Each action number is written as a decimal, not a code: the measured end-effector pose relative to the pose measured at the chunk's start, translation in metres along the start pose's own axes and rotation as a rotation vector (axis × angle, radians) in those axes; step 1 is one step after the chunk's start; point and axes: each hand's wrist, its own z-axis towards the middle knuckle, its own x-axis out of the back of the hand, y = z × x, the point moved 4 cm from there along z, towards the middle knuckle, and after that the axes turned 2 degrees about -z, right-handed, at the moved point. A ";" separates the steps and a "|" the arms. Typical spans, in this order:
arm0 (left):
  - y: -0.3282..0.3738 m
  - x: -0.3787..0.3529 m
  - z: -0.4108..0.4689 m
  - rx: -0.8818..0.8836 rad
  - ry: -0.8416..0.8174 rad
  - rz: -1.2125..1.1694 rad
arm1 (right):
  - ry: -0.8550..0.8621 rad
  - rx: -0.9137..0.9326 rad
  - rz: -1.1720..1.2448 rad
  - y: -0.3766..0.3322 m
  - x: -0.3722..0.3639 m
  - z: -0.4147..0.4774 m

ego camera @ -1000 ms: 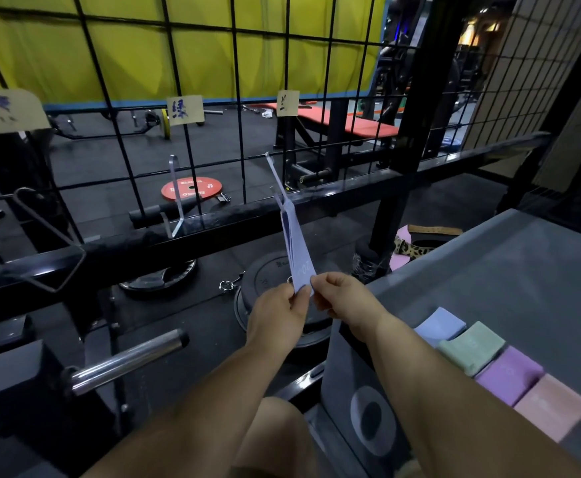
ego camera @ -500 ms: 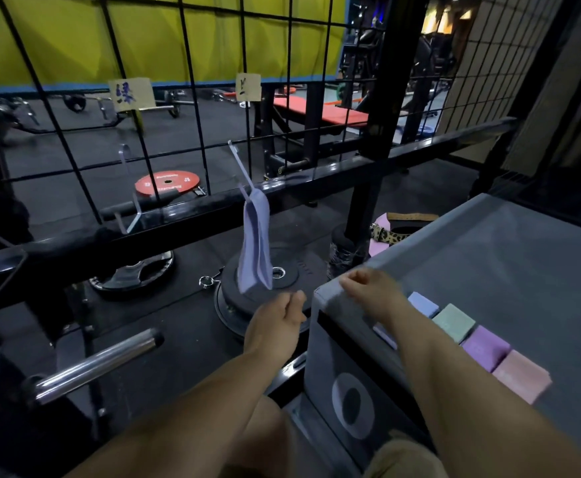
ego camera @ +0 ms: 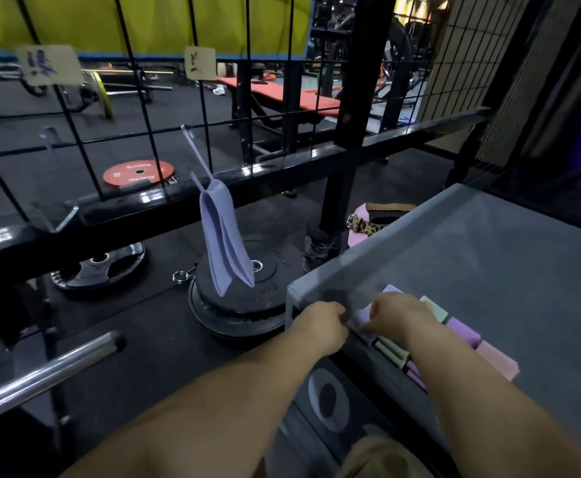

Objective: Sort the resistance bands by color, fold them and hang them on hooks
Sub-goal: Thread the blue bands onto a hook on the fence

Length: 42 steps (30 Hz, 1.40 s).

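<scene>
Resistance bands lie in two places. One lavender band [ego camera: 225, 243] hangs from a hook [ego camera: 195, 151] on the wire grid [ego camera: 144, 115]. Its long axis is close to vertical, with the top looped on the hook and the two folded ends pointing down and a little to the right, in front of the stacked weight plates [ego camera: 247, 305] on the floor. It hangs well apart from both hands, up and to their left.

The other bands sit folded in a row at the near left corner of the grey bench [ego camera: 489, 257]. The row runs diagonally from the corner toward the near right: a pale blue band [ego camera: 363, 313], a green band [ego camera: 435, 308], a purple band [ego camera: 463, 331] and a pink band [ego camera: 497, 360], each touching the next.

The right hand [ego camera: 397, 313] lies over the pale blue band with its fingers curled down, pinching its near edge. The left hand [ego camera: 320, 327] is at the bench corner, its curled fingers against that band's left edge. Motion blur hides whether it grips the band.
</scene>
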 end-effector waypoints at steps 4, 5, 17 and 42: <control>-0.001 -0.014 0.010 0.020 -0.067 0.025 | -0.005 0.046 -0.061 0.002 -0.004 -0.001; -0.001 -0.016 0.012 0.016 -0.077 0.014 | 0.015 0.046 -0.057 0.003 -0.004 0.000; 0.011 0.005 0.021 -0.100 0.099 -0.315 | 0.262 0.101 0.571 0.015 0.018 -0.002; 0.014 0.124 -0.076 -0.315 0.499 -0.616 | 0.308 0.545 1.293 -0.060 0.092 -0.077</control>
